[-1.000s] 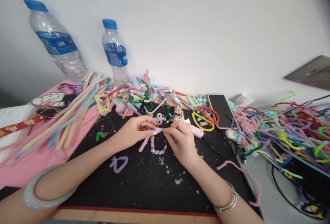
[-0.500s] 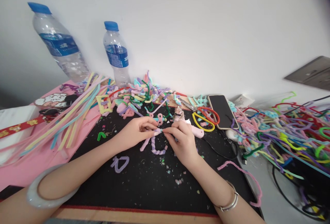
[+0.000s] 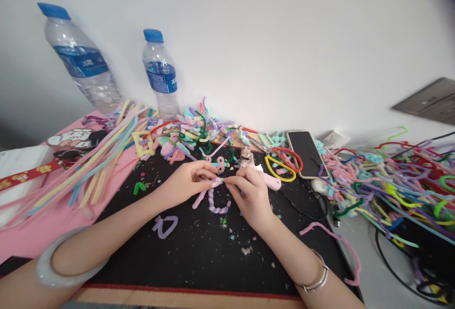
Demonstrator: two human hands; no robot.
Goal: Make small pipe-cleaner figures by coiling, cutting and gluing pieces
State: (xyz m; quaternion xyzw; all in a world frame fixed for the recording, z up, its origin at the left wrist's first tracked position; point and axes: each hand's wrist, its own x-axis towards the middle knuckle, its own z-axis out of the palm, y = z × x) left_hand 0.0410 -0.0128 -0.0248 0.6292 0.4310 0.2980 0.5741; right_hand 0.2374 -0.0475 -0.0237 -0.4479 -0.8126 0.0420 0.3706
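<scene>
Head view: left hand (image 3: pixel 185 181) and right hand (image 3: pixel 250 195) face each other, thumbs and forefingers nearly closed, pinching a small pale pipe-cleaner piece (image 3: pixel 219 181) between their tips. Held span runs roughly crosswise, left to right; neither hand clearly nearer. Twisted lilac pipe cleaner (image 3: pixel 211 200) lies just below the left fingertips, running toward the wearer, then bending right over the black mat (image 3: pixel 199 261); join to held piece unclear. Scissors (image 3: pixel 291 175) beyond the right hand, to its right.
</scene>
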